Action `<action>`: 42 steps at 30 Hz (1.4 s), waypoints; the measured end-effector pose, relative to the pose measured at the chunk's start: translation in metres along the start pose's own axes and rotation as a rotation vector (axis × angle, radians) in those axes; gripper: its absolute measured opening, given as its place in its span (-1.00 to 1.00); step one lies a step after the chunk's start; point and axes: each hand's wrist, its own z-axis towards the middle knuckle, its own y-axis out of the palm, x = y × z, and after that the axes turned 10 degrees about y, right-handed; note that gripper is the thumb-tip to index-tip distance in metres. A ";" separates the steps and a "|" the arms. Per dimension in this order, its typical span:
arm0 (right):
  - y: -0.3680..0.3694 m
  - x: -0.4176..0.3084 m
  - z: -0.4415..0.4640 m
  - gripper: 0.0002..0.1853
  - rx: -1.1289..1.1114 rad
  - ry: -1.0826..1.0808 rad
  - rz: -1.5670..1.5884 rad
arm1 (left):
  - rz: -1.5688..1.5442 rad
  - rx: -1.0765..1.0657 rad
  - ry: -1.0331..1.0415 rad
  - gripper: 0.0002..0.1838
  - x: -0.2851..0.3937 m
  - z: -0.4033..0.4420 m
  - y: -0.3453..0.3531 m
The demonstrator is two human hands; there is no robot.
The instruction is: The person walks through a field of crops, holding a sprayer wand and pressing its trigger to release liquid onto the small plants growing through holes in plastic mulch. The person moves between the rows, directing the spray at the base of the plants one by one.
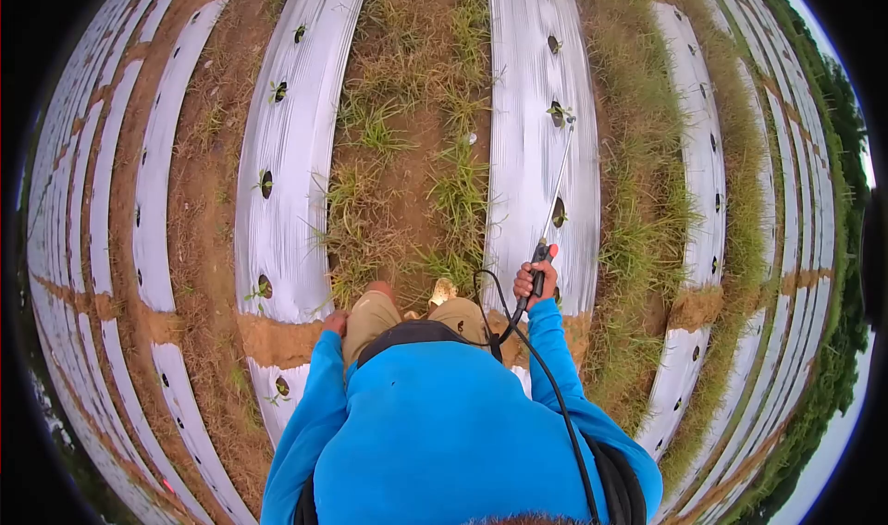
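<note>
My right hand (pixel 536 279) is closed around the black handle of a spray wand (pixel 542 252) with a red part near the thumb. The wand's thin metal tube runs forward over the right plastic-covered bed (pixel 541 72), its nozzle beside a small plant (pixel 557 113) in a hole. A black hose (pixel 546 372) loops from the handle back past my right arm. Down by my left thigh hangs my left hand (pixel 336 322), partly hidden by the sleeve; how its fingers are held does not show clearly.
Another plastic-covered bed (pixel 291 118) with planted holes lies to the left. Between the beds runs a soil path (pixel 398 183) with grass tufts, where my feet are. Taller grass (pixel 638 146) grows right of the right bed. More beds extend on both sides.
</note>
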 end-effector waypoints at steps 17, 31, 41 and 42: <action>0.261 -0.282 0.208 -0.80 -0.025 -0.035 -0.017 | -0.448 -0.274 -0.591 -0.75 0.179 0.479 -0.092; 0.435 -0.528 0.421 -0.83 0.029 -0.056 -0.029 | -0.578 0.009 -0.404 -0.76 0.404 0.823 -0.220; 0.575 -0.715 0.533 -0.83 -0.082 -0.015 -0.022 | -0.069 0.033 -0.226 -0.67 0.397 0.892 -0.215; 0.586 -0.733 0.544 -0.84 -0.070 -0.016 -0.052 | -0.017 0.089 0.022 -0.64 0.392 0.911 -0.215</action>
